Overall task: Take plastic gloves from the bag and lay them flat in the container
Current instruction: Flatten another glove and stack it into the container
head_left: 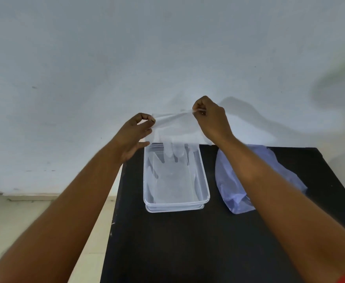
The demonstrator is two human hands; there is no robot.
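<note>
Glove (174, 127) held up over the far end of the container (205, 186), stretched by its cuff edge between both hands. Left hand (136, 135) pinches one cuff corner, thumb and forefinger clamped on the plastic, other fingers loose and spread below. Right hand (212, 119) pinches the other corner, fingers curled tight on the film. Cuff runs roughly level, slightly higher on the right. Glove fingers hang down, tips just over the far rim of the container, maybe already dipping inside; hard to tell through clear plastic.

Long axis of the glove: vertical now, cuff up, fingertips down. Container's long axis runs away from the person, near to far. At least one glove seems to lie flat inside already; count unclear, all transparent.

Step in hand, my read: lowering this glove flat. To do it well, keep the cuff taut so the film does not fold, let the fingertips land at the far end first, then draw the cuff toward the near end while lowering, so the glove's length matches the container's length. Release both pinches together. Risk: thin film clings or drifts and wrinkles.

Bag (229, 180), bluish, lies on the black table (188, 252) just right of the container, partly under the right forearm.
</note>
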